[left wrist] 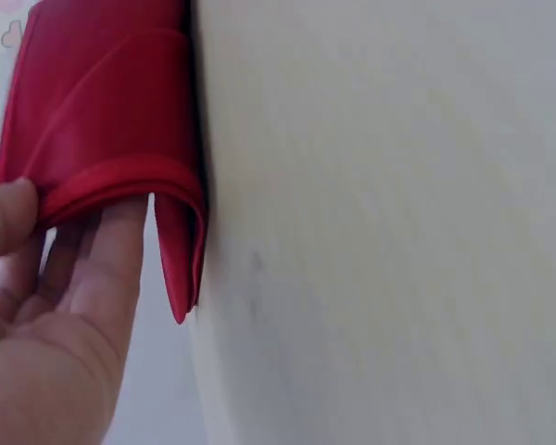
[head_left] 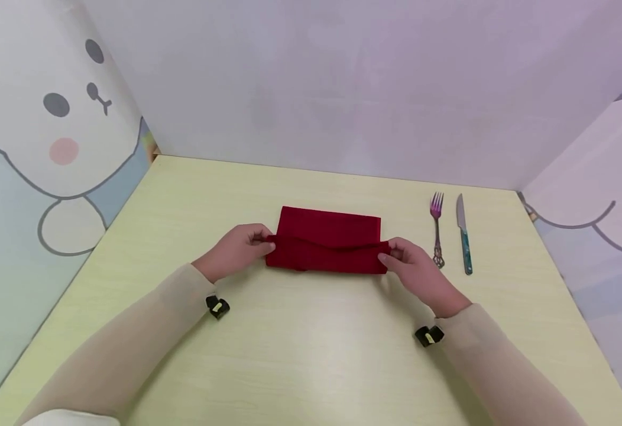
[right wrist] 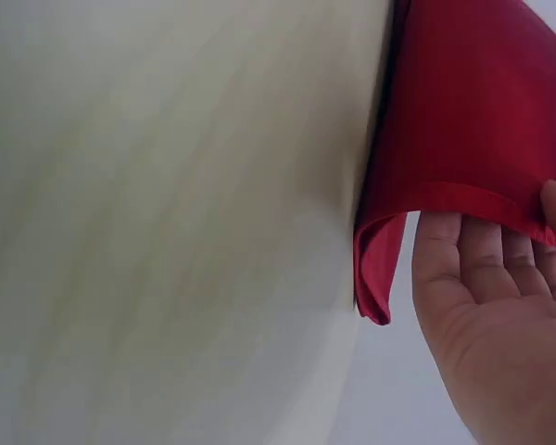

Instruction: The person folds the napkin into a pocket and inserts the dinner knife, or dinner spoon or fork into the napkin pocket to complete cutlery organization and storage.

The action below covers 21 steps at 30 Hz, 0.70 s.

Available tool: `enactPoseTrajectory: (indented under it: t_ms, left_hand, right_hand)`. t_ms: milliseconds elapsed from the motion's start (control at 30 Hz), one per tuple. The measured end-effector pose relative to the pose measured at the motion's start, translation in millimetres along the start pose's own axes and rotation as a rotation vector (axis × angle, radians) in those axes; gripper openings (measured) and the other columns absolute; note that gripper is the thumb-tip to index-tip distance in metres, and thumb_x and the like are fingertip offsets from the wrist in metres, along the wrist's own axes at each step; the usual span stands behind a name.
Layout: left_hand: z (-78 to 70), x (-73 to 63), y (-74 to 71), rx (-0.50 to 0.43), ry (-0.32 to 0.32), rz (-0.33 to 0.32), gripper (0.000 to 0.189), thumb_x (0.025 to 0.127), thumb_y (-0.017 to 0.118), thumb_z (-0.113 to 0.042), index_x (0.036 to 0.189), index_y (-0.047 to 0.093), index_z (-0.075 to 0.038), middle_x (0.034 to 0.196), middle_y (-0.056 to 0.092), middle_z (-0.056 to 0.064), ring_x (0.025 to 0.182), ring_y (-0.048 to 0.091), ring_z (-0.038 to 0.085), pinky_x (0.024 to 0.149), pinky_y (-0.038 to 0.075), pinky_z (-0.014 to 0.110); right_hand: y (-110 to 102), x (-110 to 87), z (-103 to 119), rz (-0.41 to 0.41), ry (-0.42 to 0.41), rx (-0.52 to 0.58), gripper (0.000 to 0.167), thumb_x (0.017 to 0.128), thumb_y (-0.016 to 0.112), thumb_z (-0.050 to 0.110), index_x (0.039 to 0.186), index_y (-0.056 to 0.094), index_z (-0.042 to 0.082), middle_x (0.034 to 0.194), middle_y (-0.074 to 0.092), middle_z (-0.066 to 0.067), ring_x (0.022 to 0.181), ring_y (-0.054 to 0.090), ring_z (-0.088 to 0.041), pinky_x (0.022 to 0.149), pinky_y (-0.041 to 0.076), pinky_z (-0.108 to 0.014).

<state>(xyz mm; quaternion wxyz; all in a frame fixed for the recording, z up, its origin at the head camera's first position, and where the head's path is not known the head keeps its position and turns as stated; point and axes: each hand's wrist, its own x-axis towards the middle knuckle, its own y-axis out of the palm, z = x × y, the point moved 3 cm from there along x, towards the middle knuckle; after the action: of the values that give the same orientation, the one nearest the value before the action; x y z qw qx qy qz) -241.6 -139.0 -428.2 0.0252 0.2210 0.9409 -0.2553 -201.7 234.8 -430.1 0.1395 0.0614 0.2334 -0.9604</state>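
A red cloth napkin (head_left: 328, 228) lies on the table with its near part folded up and over toward the far side. At the left end of that raised flap, my left hand (head_left: 239, 251) pinches the edge, thumb on top and fingers underneath. My right hand (head_left: 414, 269) pinches the flap's right end in the same way. The left wrist view shows the layered napkin (left wrist: 111, 102) curving over the fingers. In the right wrist view the napkin (right wrist: 482, 102) bends in a loop, its lower layer on the table.
To the right of the napkin lie a fork (head_left: 436, 228) and a knife (head_left: 464, 236) with a teal handle, side by side. The pale wood table (head_left: 311, 355) meets a white wall (head_left: 343, 89) at the back. Printed panels stand on both sides.
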Motion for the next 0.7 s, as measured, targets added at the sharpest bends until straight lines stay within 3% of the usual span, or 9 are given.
enactPoseTrajectory:
  t_ms: [67,200,300,433,533,700]
  left_hand:
    - [3.4,4.9,-2.0,-0.018,-0.04,-0.019,0.009,0.102,0.065,-0.019,0.105,0.07,-0.012,0.099,0.069,0.004,0.09,0.057,0.025,0.078,0.047,0.037]
    - [5.0,15.4,-2.3,-0.129,-0.095,-0.002,0.018,0.103,0.064,-0.017,0.119,0.067,-0.008,0.106,0.066,0.01,0.093,0.061,0.027,0.084,0.055,0.036]
    - [5.4,24.2,1.2,-0.188,-0.122,0.046,0.023,0.105,0.062,-0.016,0.125,0.064,-0.005,0.11,0.068,0.012,0.095,0.07,0.026,0.086,0.059,0.037]
    - [6.5,33.9,6.0,-0.171,-0.17,0.085,0.018,0.107,0.058,-0.018,0.113,0.065,-0.002,0.107,0.071,0.013,0.089,0.074,0.027,0.085,0.059,0.036]
    - [6.0,38.9,8.6,-0.197,-0.227,0.092,0.02,0.108,0.054,-0.018,0.108,0.063,0.0,0.107,0.07,0.014,0.089,0.073,0.026,0.082,0.06,0.036]
    - [7.6,44.3,10.9,-0.242,-0.319,0.073,0.025,0.109,0.052,-0.02,0.113,0.066,0.0,0.111,0.07,0.015,0.09,0.072,0.024,0.079,0.062,0.035]
  right_hand:
    - [1,4.8,-1,0.009,0.036,0.062,0.022,0.107,0.06,0.025,0.112,0.056,0.004,0.096,0.061,-0.017,0.089,0.06,-0.029,0.081,0.054,-0.034]
    - [3,13.6,-1,0.023,0.127,0.145,0.026,0.108,0.057,0.025,0.12,0.054,0.002,0.105,0.061,-0.016,0.101,0.064,-0.03,0.093,0.056,-0.039]
    - [4,21.6,-5,0.014,0.187,0.12,0.028,0.108,0.055,0.027,0.119,0.056,0.001,0.104,0.06,-0.013,0.098,0.06,-0.025,0.089,0.054,-0.035]
    - [3,31.1,-9,0.01,0.231,0.052,0.032,0.109,0.053,0.031,0.111,0.059,0.0,0.099,0.058,-0.01,0.091,0.052,-0.022,0.08,0.046,-0.033]
    - [4,35.0,-11,0.014,0.265,0.087,0.033,0.11,0.052,0.031,0.112,0.059,-0.001,0.107,0.06,-0.012,0.094,0.057,-0.022,0.083,0.051,-0.031]
    - [4,38.8,-14,-0.006,0.312,0.132,0.032,0.11,0.051,0.029,0.115,0.058,-0.002,0.118,0.064,-0.016,0.099,0.067,-0.025,0.086,0.057,-0.032]
